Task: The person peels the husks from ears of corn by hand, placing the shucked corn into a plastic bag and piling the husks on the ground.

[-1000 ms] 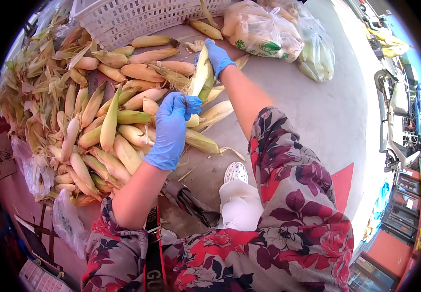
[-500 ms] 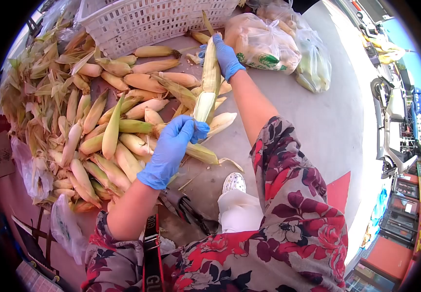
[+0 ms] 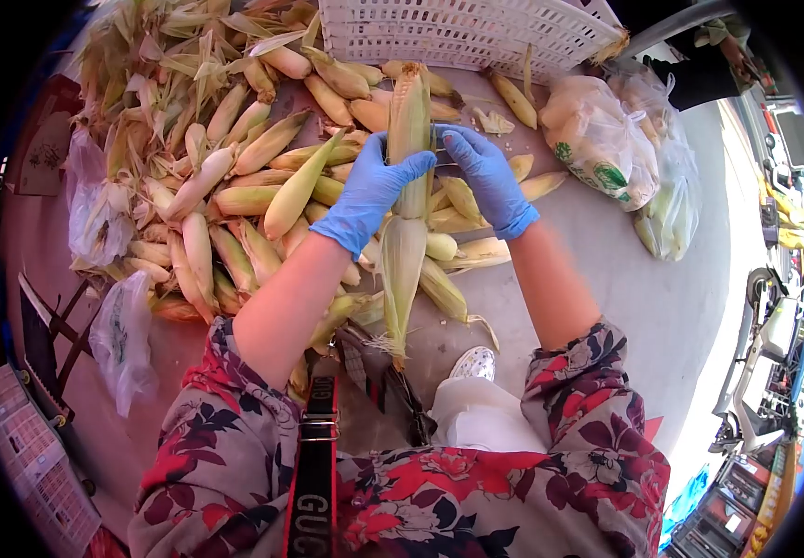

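An ear of corn [image 3: 409,121] stands lengthwise in front of me, kernels showing at its top end and a loose husk [image 3: 403,270] hanging from its lower part. My left hand [image 3: 376,188], in a blue glove, is wrapped round the ear from the left, thumb across its front. On the right side, my gloved right hand [image 3: 483,172] has its fingers bent at the ear's edge; the fingertips are partly hidden behind it. Under and beyond both hands lies a pile of corn ears [image 3: 262,200], most still in pale husks.
Loose husks [image 3: 155,84] are heaped at the upper left. A white plastic crate [image 3: 467,35] stands behind the pile. Filled plastic bags [image 3: 602,139] lie at the right, and an empty-looking bag [image 3: 123,339] at the left. Part of another person [image 3: 695,74] shows at the upper right.
The view has swung, shifting the scene rightward. The ear is now more upright, my left hand has moved up onto it, and my right hand has come down from its top end to its side.
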`<state>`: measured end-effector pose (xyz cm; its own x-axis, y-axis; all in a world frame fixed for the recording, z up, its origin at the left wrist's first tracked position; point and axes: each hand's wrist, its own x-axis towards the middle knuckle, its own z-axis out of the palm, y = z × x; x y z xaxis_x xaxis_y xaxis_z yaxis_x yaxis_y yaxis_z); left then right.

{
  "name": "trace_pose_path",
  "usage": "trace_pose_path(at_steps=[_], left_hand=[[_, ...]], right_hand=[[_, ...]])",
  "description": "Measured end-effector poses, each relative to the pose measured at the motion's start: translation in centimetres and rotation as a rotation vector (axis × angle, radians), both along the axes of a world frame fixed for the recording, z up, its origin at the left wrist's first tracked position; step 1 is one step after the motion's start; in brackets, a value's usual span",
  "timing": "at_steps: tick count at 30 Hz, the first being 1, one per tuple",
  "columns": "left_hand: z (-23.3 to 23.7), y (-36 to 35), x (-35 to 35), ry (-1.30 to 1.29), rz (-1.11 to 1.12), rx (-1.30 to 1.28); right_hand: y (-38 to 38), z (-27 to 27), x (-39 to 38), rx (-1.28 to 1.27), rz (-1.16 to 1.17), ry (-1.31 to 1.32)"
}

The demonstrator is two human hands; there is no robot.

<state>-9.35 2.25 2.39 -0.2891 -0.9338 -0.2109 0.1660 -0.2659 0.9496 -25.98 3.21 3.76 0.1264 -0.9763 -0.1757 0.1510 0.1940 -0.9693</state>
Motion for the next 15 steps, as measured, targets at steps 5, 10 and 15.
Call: trace_pose_path(at_steps=[5,10,15], left_hand=[[-0.7,0.9,-0.4,-0.091,0.004,-0.072],[-0.6,1.2,-0.6,-0.079,-0.010,-0.053],[-1.2,1.1,0.3,0.361,-0.181,0.197]], right_hand=[[-0.3,-0.1,-0.4,0.081,-0.109,-0.174],[-0.5,-0.7,-0.2,0.032,-0.135,-0.106],[-0.2,-1.7,-0.7,0.206,-0.133,-0.380]])
